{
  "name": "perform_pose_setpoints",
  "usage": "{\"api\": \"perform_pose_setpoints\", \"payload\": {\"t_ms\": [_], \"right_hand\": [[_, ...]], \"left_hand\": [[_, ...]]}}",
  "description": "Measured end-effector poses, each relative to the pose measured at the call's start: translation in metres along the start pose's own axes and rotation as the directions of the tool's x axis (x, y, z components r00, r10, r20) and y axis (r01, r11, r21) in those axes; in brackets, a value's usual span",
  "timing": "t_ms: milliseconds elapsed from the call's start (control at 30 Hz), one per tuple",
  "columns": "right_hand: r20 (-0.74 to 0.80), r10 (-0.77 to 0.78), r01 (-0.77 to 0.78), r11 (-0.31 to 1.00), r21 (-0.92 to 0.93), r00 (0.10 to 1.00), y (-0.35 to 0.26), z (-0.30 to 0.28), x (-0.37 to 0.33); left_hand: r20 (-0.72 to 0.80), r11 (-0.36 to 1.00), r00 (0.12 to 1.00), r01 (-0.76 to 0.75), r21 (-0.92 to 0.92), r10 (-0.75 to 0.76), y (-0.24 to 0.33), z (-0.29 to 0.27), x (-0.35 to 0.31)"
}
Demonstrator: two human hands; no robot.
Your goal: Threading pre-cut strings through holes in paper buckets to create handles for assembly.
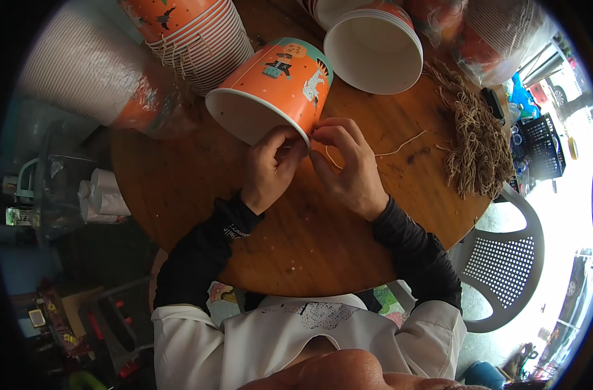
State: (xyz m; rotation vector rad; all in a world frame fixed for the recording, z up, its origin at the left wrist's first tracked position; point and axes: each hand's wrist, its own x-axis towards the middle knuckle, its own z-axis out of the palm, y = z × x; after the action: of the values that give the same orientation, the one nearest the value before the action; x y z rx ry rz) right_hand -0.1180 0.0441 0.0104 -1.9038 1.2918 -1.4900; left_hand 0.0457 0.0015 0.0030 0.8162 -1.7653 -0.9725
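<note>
An orange paper bucket [284, 81] with printed cartoon figures lies tilted on the wooden table, its white-rimmed mouth toward me and to the left. At the near right part of the rim, my left hand [270, 166] is closed on the edge, some fingers hidden inside the mouth. Just right of it, my right hand [349, 162] pinches a thin tan cord against the bucket's side near the rim. The cord [400, 146] loops below the right fingers and trails right across the table. Its end at the fingertips is too small to make out.
Stacked orange buckets with cord handles [199, 55] stand far left, beside a plastic-wrapped stack [82, 71]. Beyond my right hand lies another bucket [374, 52], mouth toward me. A heap of tan cords [475, 136] lies at the table's right, near a grey chair [504, 260].
</note>
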Motion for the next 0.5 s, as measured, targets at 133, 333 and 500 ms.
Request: {"api": "perform_pose_setpoints", "payload": {"t_ms": [133,333,500], "right_hand": [[0.004,0.021,-0.021,1.000,-0.014,1.000,0.001,0.001,0.001],[-0.008,0.039,-0.039,0.999,-0.013,0.999,0.001,0.004,0.002],[0.008,0.043,-0.044,0.999,0.012,0.999,0.003,0.006,0.003]], "left_hand": [[0.034,0.999,0.999,0.031,-0.032,-0.030,0.003,-0.001,0.003],[0.062,0.998,0.997,-0.041,0.052,0.038,0.003,-0.007,-0.001],[0.079,0.865,0.904,-0.426,0.266,0.421,0.022,-0.006,-0.004]]}}
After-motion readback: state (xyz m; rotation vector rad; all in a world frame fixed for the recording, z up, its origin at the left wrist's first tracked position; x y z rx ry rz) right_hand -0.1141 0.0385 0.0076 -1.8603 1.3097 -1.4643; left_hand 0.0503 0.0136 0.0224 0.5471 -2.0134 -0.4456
